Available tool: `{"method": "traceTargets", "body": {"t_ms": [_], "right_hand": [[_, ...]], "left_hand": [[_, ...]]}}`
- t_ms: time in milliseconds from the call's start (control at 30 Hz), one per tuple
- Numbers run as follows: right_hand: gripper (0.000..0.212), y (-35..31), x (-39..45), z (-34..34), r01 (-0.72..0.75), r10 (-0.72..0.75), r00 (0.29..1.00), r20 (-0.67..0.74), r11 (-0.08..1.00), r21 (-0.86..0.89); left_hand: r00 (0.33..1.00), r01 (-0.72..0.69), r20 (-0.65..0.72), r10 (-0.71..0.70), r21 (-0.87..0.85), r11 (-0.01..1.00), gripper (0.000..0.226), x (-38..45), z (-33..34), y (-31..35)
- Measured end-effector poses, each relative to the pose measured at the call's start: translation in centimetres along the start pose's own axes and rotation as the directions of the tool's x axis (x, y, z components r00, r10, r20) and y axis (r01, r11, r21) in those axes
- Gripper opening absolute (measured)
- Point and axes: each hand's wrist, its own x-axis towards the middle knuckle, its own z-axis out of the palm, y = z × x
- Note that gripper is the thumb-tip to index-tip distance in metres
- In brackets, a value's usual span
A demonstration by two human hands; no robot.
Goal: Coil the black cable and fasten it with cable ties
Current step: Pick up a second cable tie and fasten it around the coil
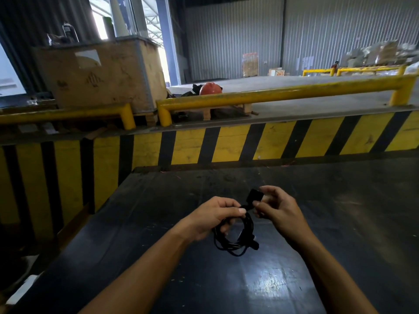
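Left hand [213, 217] fingers closed around coiled black cable [235, 236], held just above dark tabletop [340, 223] | right hand [275, 207] pinches a black plug [255, 196] | cable looks light, floppy; best gripped where loops bunch.

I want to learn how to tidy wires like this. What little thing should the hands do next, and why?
Probably wrap the black strap around the top of the coiled cable. The left hand already pinches the loops together above the dark table, and the right hand holds the strap beside that pinch, but nothing visibly binds the coil yet.
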Motion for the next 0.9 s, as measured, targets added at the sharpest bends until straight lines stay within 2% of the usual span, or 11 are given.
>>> {"method": "traceTargets", "body": {"t_ms": [67, 133, 200, 300, 367, 467, 567, 667, 733, 800, 900], "right_hand": [[0.03, -0.1, 0.0, -0.2, -0.023, 0.024, 0.998, 0.058, 1.0, -0.013], [0.019, -0.3, -0.2, -0.1, -0.039, 0.038, 0.992, 0.121, 0.999, 0.008], [0.009, -0.4, -0.4, 0.0, -0.037, 0.032, 0.992, 0.126, 0.999, 0.039], [0.009, -0.8, -0.5, -0.2, -0.024, 0.016, 0.997, 0.08, 0.994, 0.103], [0.007, -1.1, -0.5, 0.1, 0.028, -0.031, 0.99, 0.138, 0.999, 0.022], [0.002, -1.2, -0.7, 1.6, 0.122, -0.087, 0.968, 0.237, 0.983, -0.135], [0.006, -0.8, -0.8, 2.6, 0.234, -0.188, 0.968, 0.168, 0.919, -0.318], [0.024, -0.5, -0.9, 2.7, 0.299, -0.316, 0.949, 0.018, 0.877, -0.377], [0.023, -0.5, -0.8, 2.4, 0.314, -0.372, 0.925, -0.077, 0.863, -0.395], [0.016, -0.3, -0.6, 2.1, 0.306, -0.385, 0.912, -0.141, 0.869, -0.388], [0.013, 0.1, -0.6, 1.8, 0.283, -0.352, 0.926, -0.134, 0.884, -0.371]], "left_hand": [[1.0, 0.009, 0.025, -0.009, 0.017, 1.0, 0.013, 0.1, -0.1, 0.4], [0.998, 0.018, 0.061, -0.02, 0.031, 0.999, 0.015, 0.1, -0.4, 0.9], [0.998, 0.042, 0.046, -0.044, 0.042, 0.998, 0.024, 0.1, -0.9, 1.4], [0.977, 0.138, -0.158, -0.142, -0.037, 0.99, 0.045, 0.4, -1.8, 1.8], [0.938, 0.191, -0.271, -0.214, -0.111, 0.975, 0.051, 0.7, -2.0, 1.8], [0.922, 0.223, -0.298, -0.247, -0.111, 0.968, 0.054, 1.1, -1.5, 1.8], [0.929, 0.21, -0.29, -0.228, -0.09, 0.973, 0.054, 1.3, -0.9, 2.2], [0.957, 0.03, -0.28, -0.068, -0.14, 0.99, 0.055, 0.9, -1.0, 1.9], [0.972, -0.036, -0.233, -0.016, -0.217, 0.976, 0.051, 0.4, -0.9, 1.1], [0.976, -0.039, -0.216, -0.028, -0.3, 0.953, 0.041, 0.0, -0.6, 0.0], [0.962, -0.086, -0.273, -0.023, -0.383, 0.92, 0.029, -0.1, -0.3, -0.9]]}}
